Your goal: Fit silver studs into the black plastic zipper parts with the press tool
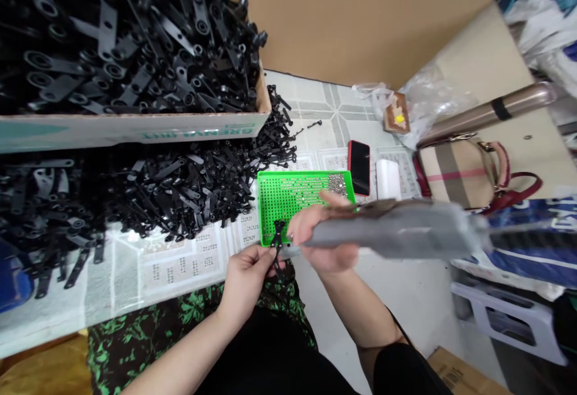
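While the left hand (246,275) is pinching a small black part (277,240) steady, the right hand (322,238) is gripping a grey tool (396,229), its tip just beside those fingers.

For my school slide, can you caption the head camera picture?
Left hand pinches a black part; right hand holds a grey tool.
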Action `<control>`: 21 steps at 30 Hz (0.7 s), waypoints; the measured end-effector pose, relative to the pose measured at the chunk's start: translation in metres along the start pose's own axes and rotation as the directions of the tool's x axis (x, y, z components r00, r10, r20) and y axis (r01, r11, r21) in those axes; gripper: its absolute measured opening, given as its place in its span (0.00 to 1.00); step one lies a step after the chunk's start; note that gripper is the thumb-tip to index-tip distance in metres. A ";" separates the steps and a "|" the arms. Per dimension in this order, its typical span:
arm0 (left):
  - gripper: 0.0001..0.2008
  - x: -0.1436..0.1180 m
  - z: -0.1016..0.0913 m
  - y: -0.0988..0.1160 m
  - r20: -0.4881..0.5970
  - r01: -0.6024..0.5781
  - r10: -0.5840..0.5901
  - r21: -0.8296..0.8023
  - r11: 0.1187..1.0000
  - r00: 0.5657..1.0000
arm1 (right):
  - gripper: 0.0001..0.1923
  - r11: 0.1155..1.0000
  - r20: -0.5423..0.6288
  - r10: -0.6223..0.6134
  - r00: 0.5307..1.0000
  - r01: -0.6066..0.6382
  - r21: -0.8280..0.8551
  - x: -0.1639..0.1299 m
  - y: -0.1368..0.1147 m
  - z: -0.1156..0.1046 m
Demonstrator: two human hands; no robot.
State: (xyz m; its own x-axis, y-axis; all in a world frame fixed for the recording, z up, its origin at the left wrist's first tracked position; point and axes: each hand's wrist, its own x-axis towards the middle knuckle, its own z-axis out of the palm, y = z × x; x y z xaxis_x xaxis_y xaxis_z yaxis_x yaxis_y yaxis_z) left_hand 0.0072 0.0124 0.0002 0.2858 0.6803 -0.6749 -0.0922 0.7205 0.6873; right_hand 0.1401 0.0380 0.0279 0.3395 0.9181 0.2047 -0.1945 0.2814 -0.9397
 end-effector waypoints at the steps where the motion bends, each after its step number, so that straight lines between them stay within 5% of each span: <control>1: 0.12 -0.001 0.000 0.000 0.007 0.024 -0.023 -0.037 0.999 1.000 | 0.27 0.995 -0.067 -0.100 0.993 0.100 -0.003 0.015 0.000 -0.002; 3: 0.11 -0.003 0.000 0.001 0.015 0.064 -0.063 -0.109 0.992 0.998 | 0.20 0.976 -0.191 -0.217 0.957 0.213 -0.045 0.042 0.005 -0.007; 7: 0.11 -0.005 0.003 0.003 -0.010 0.109 -0.112 -0.168 0.980 0.994 | 0.17 0.983 -0.252 -0.182 0.950 0.180 -0.029 0.069 0.029 -0.017; 16: 0.08 -0.004 0.006 0.000 -0.044 0.104 -0.114 -0.189 0.977 0.992 | 0.20 0.976 -0.211 -0.210 0.955 0.194 -0.095 0.064 0.046 -0.022; 21: 0.09 -0.004 0.007 -0.001 -0.049 0.085 -0.096 -0.187 0.979 0.994 | 0.21 0.938 -0.341 -0.269 0.901 0.164 -0.306 0.056 0.045 -0.013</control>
State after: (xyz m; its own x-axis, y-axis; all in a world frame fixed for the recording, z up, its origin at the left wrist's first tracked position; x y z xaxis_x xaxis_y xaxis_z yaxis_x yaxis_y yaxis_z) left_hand 0.0130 0.0081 0.0046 0.2463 0.6140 -0.7499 -0.2443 0.7881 0.5650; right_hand 0.1619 0.0985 -0.0068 0.6722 0.6557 0.3438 0.1554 0.3291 -0.9314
